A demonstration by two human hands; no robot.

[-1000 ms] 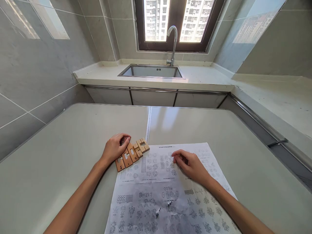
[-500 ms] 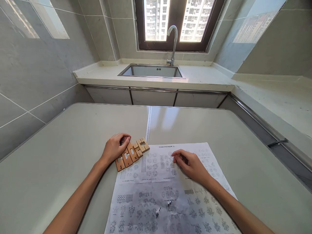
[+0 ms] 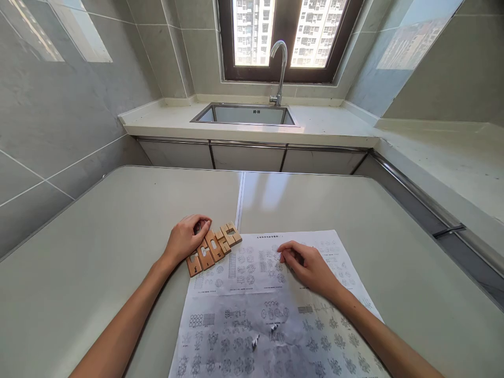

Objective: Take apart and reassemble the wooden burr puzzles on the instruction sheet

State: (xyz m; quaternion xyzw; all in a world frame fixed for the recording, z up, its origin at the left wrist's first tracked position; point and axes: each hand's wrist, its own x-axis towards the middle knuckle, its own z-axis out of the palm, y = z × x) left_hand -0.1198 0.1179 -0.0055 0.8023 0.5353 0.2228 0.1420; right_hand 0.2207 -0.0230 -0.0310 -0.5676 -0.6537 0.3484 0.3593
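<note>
Several flat wooden puzzle pieces [image 3: 213, 247] lie side by side in a slanting row, with cut-out slots and dark numbers on some. They overlap the upper left corner of a printed sheet [image 3: 236, 294]. My left hand [image 3: 188, 237] is curled at the row's upper left edge, its thumb against the pieces; the other fingertips are partly hidden. On the sheet's upper right part rests my right hand [image 3: 309, 262], its fingers folded in and no object visible in them. Small line drawings cover the sheet, which has creases and two small tears near its lower middle.
Both arms lie over a pale table [image 3: 98, 252] with a seam [image 3: 239, 199] down its middle. Beyond its far edge stands a counter with a sink [image 3: 252, 113] and a tall faucet [image 3: 280, 73] below a window. Another counter [image 3: 452, 157] runs along the right.
</note>
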